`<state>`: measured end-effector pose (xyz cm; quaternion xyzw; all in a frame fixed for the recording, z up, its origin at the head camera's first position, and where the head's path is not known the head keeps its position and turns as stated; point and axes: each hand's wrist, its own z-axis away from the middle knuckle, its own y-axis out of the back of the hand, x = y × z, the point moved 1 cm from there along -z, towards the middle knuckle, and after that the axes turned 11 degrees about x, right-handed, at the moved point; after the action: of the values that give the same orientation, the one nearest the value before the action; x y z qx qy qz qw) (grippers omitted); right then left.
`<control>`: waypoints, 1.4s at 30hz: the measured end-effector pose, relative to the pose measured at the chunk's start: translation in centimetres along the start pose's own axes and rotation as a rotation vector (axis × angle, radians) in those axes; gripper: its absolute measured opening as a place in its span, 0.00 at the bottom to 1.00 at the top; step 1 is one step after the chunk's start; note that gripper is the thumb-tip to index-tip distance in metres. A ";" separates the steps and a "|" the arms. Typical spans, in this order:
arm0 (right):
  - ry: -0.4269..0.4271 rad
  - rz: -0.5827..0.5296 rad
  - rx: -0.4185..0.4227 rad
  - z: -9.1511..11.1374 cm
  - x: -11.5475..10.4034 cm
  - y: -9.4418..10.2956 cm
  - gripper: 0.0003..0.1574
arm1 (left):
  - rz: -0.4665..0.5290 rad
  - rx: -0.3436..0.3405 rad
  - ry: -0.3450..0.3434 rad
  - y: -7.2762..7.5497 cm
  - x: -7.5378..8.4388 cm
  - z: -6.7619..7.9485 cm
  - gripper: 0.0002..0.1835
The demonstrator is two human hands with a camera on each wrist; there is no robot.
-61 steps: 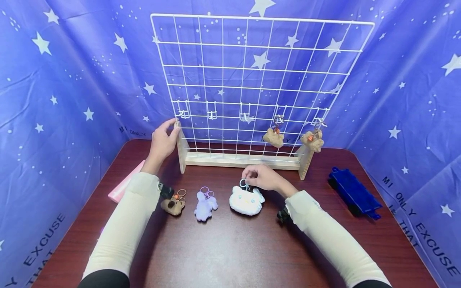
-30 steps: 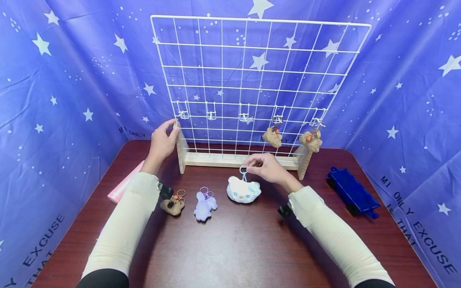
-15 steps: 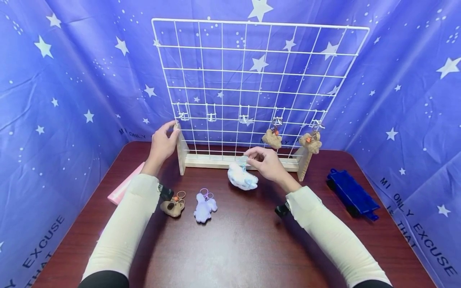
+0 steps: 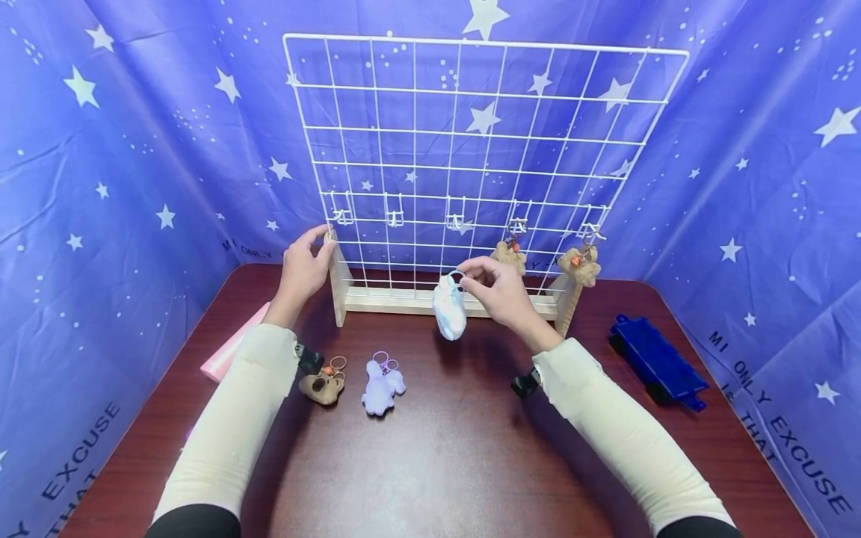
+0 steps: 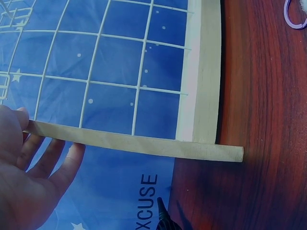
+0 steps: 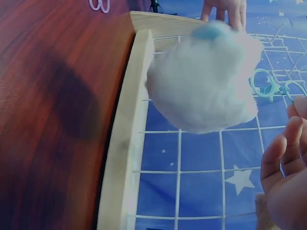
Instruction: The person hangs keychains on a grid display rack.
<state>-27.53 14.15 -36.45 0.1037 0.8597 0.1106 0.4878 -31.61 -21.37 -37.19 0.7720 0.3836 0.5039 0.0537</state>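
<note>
My right hand (image 4: 501, 293) pinches the pale blue key ring (image 4: 456, 275) of a white plush keychain (image 4: 449, 310). The plush hangs above the table before the rack's base, turned side-on in the head view. The right wrist view shows its fluffy body (image 6: 201, 84) close up, with the ring between finger and thumb (image 6: 295, 117). With thumb and fingers on either side, my left hand (image 4: 306, 267) grips the wooden side post (image 4: 338, 280) of the white wire grid rack (image 4: 437, 134). Several white hooks (image 4: 456, 222) line a lower row of the grid.
Two brown plush keychains, one of them this bear (image 4: 580, 265), hang on the right-hand hooks. A lilac plush keychain (image 4: 383, 388) and a brown one (image 4: 323, 387) lie on the table (image 4: 403, 471). A pink object (image 4: 235, 342) lies left, a blue tray-like cart (image 4: 659, 362) right.
My right hand has lifted the white plush keychain off the table, up and toward the rack. The plush has swung from facing front to side-on. My left hand stays on the post.
</note>
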 end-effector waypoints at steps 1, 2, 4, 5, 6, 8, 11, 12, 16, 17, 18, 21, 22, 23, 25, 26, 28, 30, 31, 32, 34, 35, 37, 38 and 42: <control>0.001 -0.009 0.003 -0.1 -0.1 0.0 0.12 | 0.001 -0.001 0.000 0.0 0.0 0.0 0.23; 0.001 -0.014 0.005 -0.3 -0.3 0.1 0.13 | 0.003 -0.001 0.000 0.0 0.0 0.0 0.23; 0.012 -0.022 0.016 -0.6 -0.7 0.2 0.13 | 0.002 0.000 0.001 0.0 0.0 0.0 0.23; 0.018 -0.028 0.021 -0.7 -0.8 0.3 0.13 | 0.001 0.000 0.000 0.0 0.1 0.0 0.23; 0.023 -0.036 0.026 -0.8 -1.0 0.3 0.13 | -0.001 0.000 -0.002 0.0 0.1 0.0 0.23; 0.037 -0.034 0.047 -1.1 -1.3 0.4 0.12 | -0.004 -0.001 -0.006 0.0 0.1 0.1 0.23; 0.037 -0.030 0.069 -1.5 -1.7 0.5 0.12 | -0.007 -0.002 -0.007 0.0 0.1 0.1 0.23; 0.033 -0.027 0.077 -1.7 -1.8 0.5 0.13 | -0.008 -0.002 -0.008 0.0 0.1 0.1 0.23; 0.022 -0.007 0.106 -2.2 -3.3 0.6 0.14 | -0.007 -0.001 -0.004 0.0 0.0 0.0 0.23; 0.024 -0.005 0.114 -2.2 -3.8 0.6 0.14 | -0.007 -0.001 -0.004 0.0 0.0 0.0 0.23; 0.024 -0.004 0.121 -2.3 -4.4 0.6 0.14 | -0.008 0.000 -0.006 0.0 0.0 0.0 0.23; 0.028 0.001 0.136 -2.3 -6.0 0.7 0.14 | -0.007 0.002 -0.006 0.0 0.1 0.0 0.23; 0.026 -0.003 0.141 -2.3 -6.4 0.7 0.14 | -0.008 0.003 -0.006 0.0 0.1 0.0 0.23; 0.019 -0.003 0.145 -2.5 -6.4 0.6 0.14 | -0.008 0.003 -0.006 0.0 0.1 0.0 0.23; 0.010 -0.010 0.153 -2.7 -6.3 0.6 0.14 | -0.011 0.001 -0.005 0.0 0.1 0.1 0.23; 0.006 -0.017 0.159 -2.9 -6.0 0.6 0.15 | -0.012 0.000 -0.006 0.0 0.1 0.1 0.23; -0.005 -0.021 0.174 -3.3 -5.2 0.5 0.14 | -0.017 -0.002 -0.009 0.0 0.0 0.1 0.23; -0.005 -0.020 0.192 -3.7 -4.4 0.3 0.14 | -0.019 -0.001 -0.011 0.0 0.0 0.1 0.23; -0.003 -0.017 0.201 -3.9 -4.0 0.3 0.14 | -0.017 0.000 -0.011 0.0 -0.1 0.1 0.23; 0.000 -0.013 0.210 -4.1 -3.8 0.2 0.13 | -0.015 0.001 -0.011 0.0 -0.1 0.0 0.23; 0.004 -0.004 0.226 -4.3 -3.6 0.1 0.13 | -0.013 0.002 -0.012 0.0 0.0 0.0 0.23; 0.003 0.003 0.233 -4.4 -3.6 0.1 0.13 | -0.011 0.002 -0.012 0.0 0.0 0.0 0.23; -0.002 0.017 0.244 -4.5 -3.5 0.0 0.12 | -0.009 0.000 -0.009 0.0 -0.1 0.0 0.23; -0.005 0.025 0.247 -4.5 -3.5 -0.1 0.12 | -0.009 0.000 -0.008 0.0 -0.1 0.0 0.23; -0.016 0.056 0.251 -4.6 -3.4 -0.2 0.12 | -0.010 0.000 -0.005 0.0 0.0 0.0 0.23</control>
<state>-29.84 12.55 -31.44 0.1890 0.8595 0.0149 0.4746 -31.62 -21.39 -37.18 0.7714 0.3871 0.5019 0.0573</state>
